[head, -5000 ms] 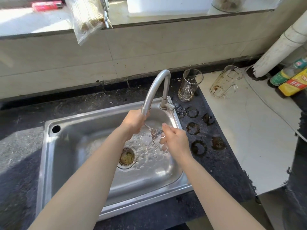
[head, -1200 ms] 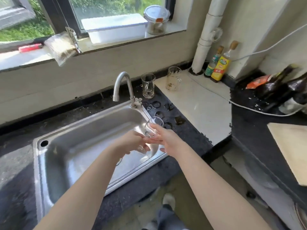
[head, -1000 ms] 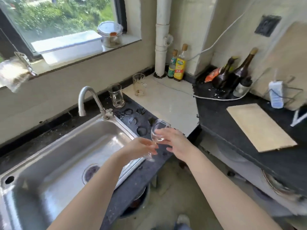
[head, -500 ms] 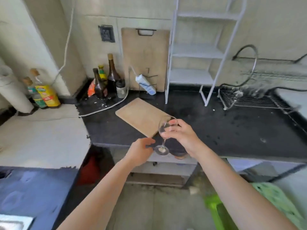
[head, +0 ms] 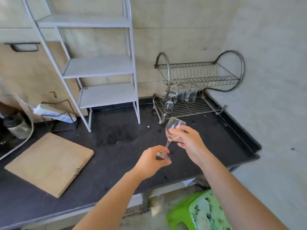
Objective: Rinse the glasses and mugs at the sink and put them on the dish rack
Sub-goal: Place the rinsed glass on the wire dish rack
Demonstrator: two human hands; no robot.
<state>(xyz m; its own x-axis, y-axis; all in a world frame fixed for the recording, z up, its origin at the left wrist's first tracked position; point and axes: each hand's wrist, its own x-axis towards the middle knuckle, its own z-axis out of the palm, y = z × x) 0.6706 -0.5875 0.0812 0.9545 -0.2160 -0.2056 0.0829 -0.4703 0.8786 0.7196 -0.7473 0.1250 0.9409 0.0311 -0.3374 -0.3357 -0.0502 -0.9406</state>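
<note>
while the right hand (head: 187,141) curled its fingers round the bowl of the clear stemmed wine glass (head: 173,128), the left hand (head: 152,161) pinched the glass's round foot between thumb and fingertips, so both hands were grasping the one glass. it hung tilted above the black countertop (head: 124,155), rim pointing up and away toward the two-tier chrome wire dish rack (head: 199,106), near it but not yet touching it. on the rack's lower tier a second wine glass (head: 169,103) rested upside down at the left end. what looked like two or three clear mugs or tumblers (head: 189,96) stood behind it under the upper tier, though wires and glare made the count uncertain.

the step in hand seemed to be the setting-down. done well, it would call for turning the glass over so the rim faced down to drain. the left hand could steer by the foot while the right supported the bowl lightly, since thin wet glass slips, and cracks under a squeeze. the free wire to the right of the inverted glass looked the better spot, far enough from its neighbours that bowls would not knock. the stem was the weak part and should not catch the front rail. the pale wooden cutting board (head: 49,163) and the white metal shelf unit (head: 99,67) sat off to the left, out of the path.
</note>
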